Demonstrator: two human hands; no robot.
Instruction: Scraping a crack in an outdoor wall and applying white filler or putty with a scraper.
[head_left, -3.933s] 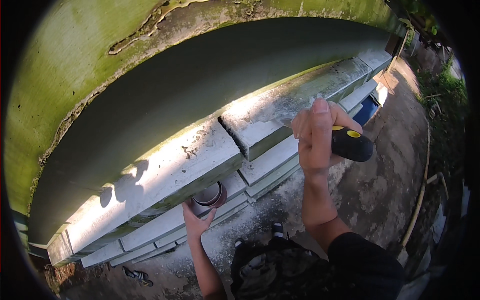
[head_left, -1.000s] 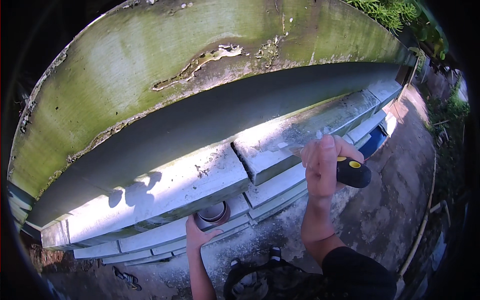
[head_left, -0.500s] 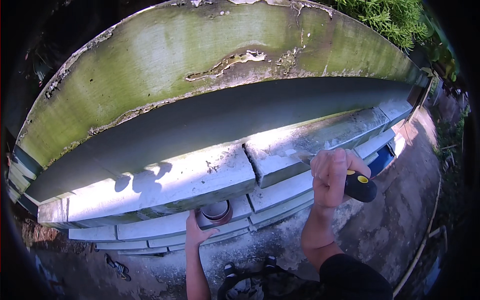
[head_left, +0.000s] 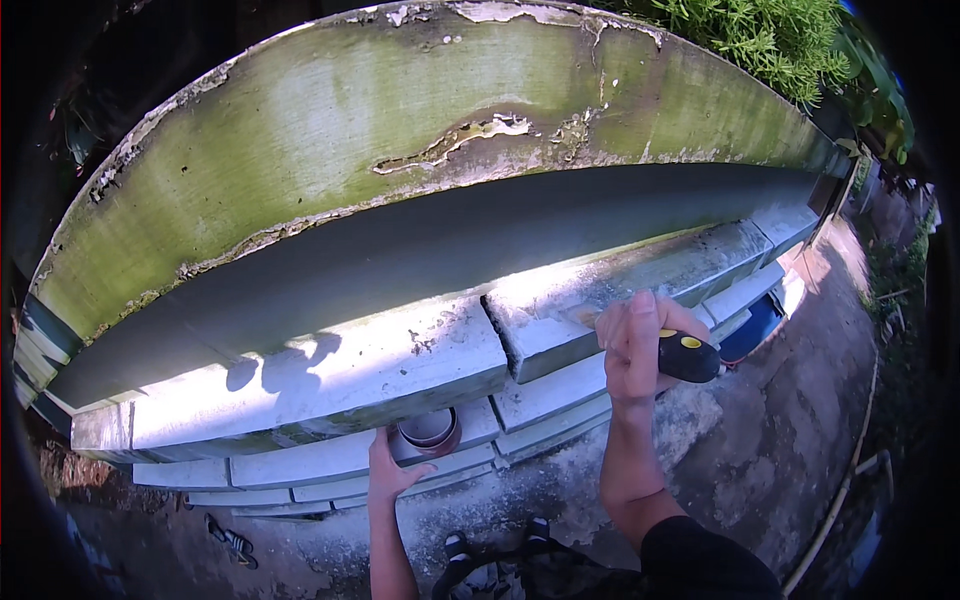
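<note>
My right hand (head_left: 632, 345) is closed around a scraper with a black and yellow handle (head_left: 690, 357), raised above the right-hand top slab (head_left: 640, 265). Its blade (head_left: 580, 314) is faint and blurred, pointing left over the pale slab surface; I cannot tell whether it touches. Lower and to the left, my left hand (head_left: 388, 470) is beside a small round reddish-brown bowl (head_left: 432, 432) with a pale inside. The thumb stretches out below the bowl, and the fingers reach up along its left side near the top slab's edge. The bowl sits against the stacked lower slabs.
A mossy green curved wall (head_left: 330, 130) with peeling paint rises ahead. A dark gap splits the left top slab (head_left: 330, 385) from the right one. A blue container (head_left: 752, 332) stands by the slabs at right. Sandals (head_left: 232, 540) lie on the ground at lower left.
My right hand has shifted slightly left and down with the scraper. My left hand and the bowl keep their places relative to each other.
</note>
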